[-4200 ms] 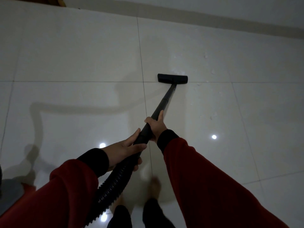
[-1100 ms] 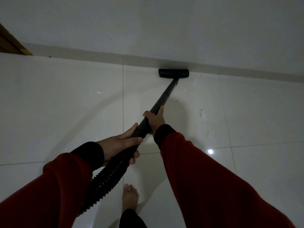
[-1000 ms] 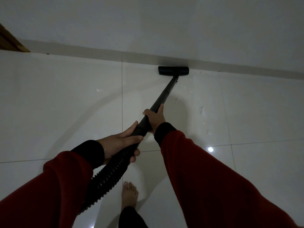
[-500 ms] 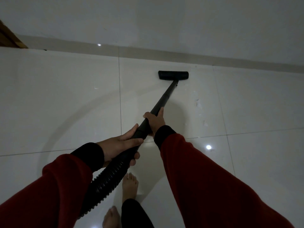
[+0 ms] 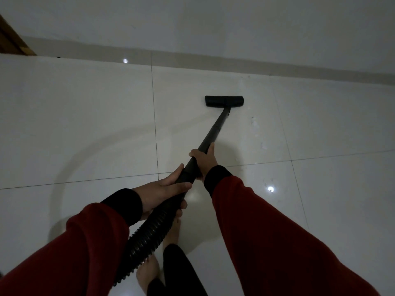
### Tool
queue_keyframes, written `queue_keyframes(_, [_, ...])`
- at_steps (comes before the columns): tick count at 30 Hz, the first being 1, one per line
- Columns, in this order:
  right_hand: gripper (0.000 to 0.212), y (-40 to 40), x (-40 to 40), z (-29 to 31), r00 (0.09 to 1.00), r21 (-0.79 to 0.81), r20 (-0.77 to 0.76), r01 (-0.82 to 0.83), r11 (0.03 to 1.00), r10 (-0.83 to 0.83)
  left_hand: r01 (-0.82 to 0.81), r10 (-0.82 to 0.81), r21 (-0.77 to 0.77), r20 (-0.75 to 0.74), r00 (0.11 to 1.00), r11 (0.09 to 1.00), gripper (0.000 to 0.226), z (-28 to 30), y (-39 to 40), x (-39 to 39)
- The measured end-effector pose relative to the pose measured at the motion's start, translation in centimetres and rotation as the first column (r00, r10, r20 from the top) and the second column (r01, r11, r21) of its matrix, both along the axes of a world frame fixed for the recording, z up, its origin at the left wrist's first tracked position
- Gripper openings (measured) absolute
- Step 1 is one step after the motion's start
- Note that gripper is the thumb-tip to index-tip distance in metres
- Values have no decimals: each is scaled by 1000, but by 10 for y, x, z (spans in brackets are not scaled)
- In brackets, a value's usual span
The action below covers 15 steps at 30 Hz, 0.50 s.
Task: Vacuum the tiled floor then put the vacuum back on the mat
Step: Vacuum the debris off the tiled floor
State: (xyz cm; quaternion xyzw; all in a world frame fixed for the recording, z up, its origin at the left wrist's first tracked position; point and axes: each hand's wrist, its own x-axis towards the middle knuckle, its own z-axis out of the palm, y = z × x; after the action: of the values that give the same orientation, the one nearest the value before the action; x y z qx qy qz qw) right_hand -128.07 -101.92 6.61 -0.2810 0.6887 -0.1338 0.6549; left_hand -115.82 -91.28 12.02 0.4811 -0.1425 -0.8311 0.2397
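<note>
A black vacuum wand point(image 5: 214, 129) runs from my hands out to its flat black floor head point(image 5: 224, 101), which rests on the glossy white tiled floor point(image 5: 85, 124) a little short of the wall. My right hand point(image 5: 202, 159) grips the wand higher up, thumb along the tube. My left hand point(image 5: 162, 191) is closed around the wand's lower end where the ribbed black hose point(image 5: 147, 233) joins. The hose drops past my left sleeve and out of view. Small white specks point(image 5: 254, 124) lie on the tile right of the wand. The vacuum body and the mat are not in view.
A white wall with a grey skirting strip point(image 5: 235, 60) runs across the top. A brown wooden edge point(image 5: 10, 41) shows at the top left corner. My bare feet point(image 5: 171, 231) stand just behind the hose. Ceiling light reflections dot the tiles.
The floor head has drawn back from the skirting toward me, leaving a wider strip of tile beyond it. My feet have stepped back. Both hands keep the same grip.
</note>
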Motion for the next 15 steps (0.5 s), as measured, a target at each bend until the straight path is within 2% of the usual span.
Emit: queue_keyframes(15, [90, 48, -44, 12, 1000, 29, -19, -19, 999, 20, 25, -26, -5, -49, 998, 1000, 94, 10, 47, -43])
